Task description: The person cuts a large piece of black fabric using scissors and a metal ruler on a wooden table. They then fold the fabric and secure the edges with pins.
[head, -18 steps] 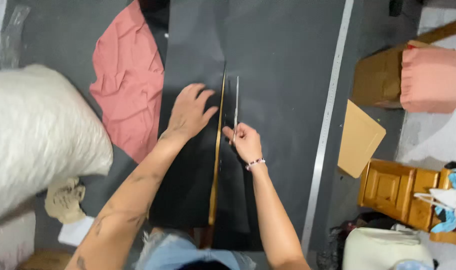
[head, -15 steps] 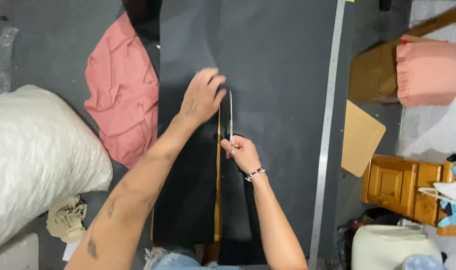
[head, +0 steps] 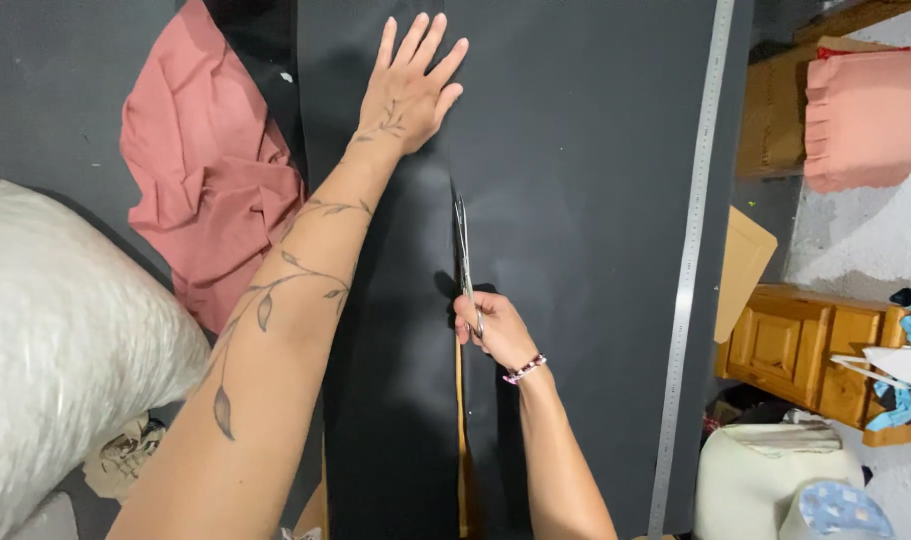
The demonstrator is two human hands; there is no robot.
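A wide sheet of black fabric [head: 575, 200] lies flat on the table. My right hand [head: 492, 328] grips a pair of metal scissors [head: 463, 245] whose blades point away from me along a cut line in the fabric. Behind the scissors the cut has parted and a strip of wooden table [head: 461, 430] shows through. My left hand [head: 410, 85] is stretched far forward, fingers spread, pressing flat on the fabric just left of the cut line and beyond the blade tips.
A crumpled pink cloth [head: 205, 190] lies left of the fabric. A large white bundle [head: 65, 340] fills the near left. A long metal ruler [head: 690, 260] runs along the table's right edge. Wooden furniture [head: 805, 345] and a pink ruffled cushion [head: 865, 115] stand at right.
My left hand has slid much farther forward along the fabric. The scissors and right hand have advanced along the cut, and the view has moved closer.
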